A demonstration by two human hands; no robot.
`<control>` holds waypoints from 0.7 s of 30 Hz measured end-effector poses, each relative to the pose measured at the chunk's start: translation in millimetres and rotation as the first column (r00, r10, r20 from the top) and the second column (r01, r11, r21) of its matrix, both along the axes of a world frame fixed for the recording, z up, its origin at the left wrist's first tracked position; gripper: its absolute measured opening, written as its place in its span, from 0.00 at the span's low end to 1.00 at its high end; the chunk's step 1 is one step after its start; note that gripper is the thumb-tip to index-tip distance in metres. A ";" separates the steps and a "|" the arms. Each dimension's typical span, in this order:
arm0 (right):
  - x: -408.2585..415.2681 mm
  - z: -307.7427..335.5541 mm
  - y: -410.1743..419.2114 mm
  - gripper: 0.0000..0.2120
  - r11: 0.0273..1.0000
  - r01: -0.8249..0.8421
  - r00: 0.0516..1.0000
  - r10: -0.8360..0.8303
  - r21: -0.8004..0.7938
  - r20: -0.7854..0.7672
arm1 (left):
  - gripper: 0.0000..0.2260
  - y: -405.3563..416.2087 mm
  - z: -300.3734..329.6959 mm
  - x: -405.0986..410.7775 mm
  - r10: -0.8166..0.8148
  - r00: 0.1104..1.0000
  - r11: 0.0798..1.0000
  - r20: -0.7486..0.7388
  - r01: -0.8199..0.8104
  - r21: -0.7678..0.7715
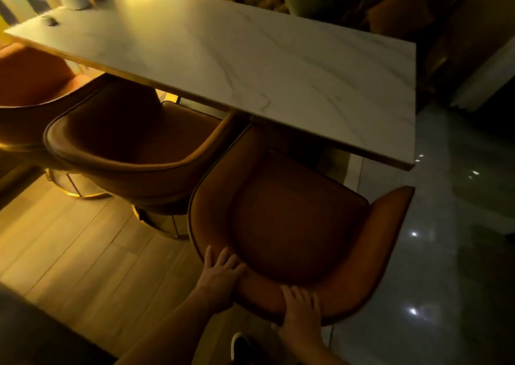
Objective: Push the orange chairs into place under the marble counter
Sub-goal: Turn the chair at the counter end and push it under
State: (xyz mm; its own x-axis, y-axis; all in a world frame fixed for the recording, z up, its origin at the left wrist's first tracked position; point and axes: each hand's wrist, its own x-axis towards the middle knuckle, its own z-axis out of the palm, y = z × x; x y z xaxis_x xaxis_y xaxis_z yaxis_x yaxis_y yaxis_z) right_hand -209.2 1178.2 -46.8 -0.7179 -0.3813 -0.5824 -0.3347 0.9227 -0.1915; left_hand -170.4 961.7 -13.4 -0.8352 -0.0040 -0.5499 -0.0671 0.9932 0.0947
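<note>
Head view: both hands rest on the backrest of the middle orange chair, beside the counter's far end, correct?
Not quite. The head view shows the left hand and right hand on the backrest of the nearest orange chair, at the marble counter's near end.

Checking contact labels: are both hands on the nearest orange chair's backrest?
Touching. Head view shows the left hand and right hand resting on the nearest orange chair backrest rim.
</note>
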 end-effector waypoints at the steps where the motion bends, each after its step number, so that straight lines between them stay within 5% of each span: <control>1: 4.0 -0.7 0.0 0.41 1.000 0.021 1.000 -0.021 0.008 -0.022 | 0.36 -1.9 -0.2 -2.0 -0.020 1.000 1.000 0.008 0.020 -0.002; 8: 12.6 -3.7 -12.3 0.37 0.977 0.200 0.979 -0.197 0.073 -0.053 | 0.39 -9.5 -3.2 -11.3 -0.067 0.995 0.995 0.068 0.072 -0.064; 21: 2.4 -8.4 -9.0 0.31 0.972 0.223 0.974 -0.226 -0.073 -0.027 | 0.22 3.6 -4.1 -30.7 -0.120 0.979 0.950 0.166 0.162 -0.269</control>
State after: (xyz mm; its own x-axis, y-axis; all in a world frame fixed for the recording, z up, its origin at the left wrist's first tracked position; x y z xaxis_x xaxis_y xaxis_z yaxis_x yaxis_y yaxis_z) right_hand -206.8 1169.2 -55.1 -0.8094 -0.2465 -0.5329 -0.1281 0.9599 -0.2494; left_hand -201.1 965.3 -17.5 -0.7495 -0.0626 -0.6591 0.0836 0.9786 -0.1880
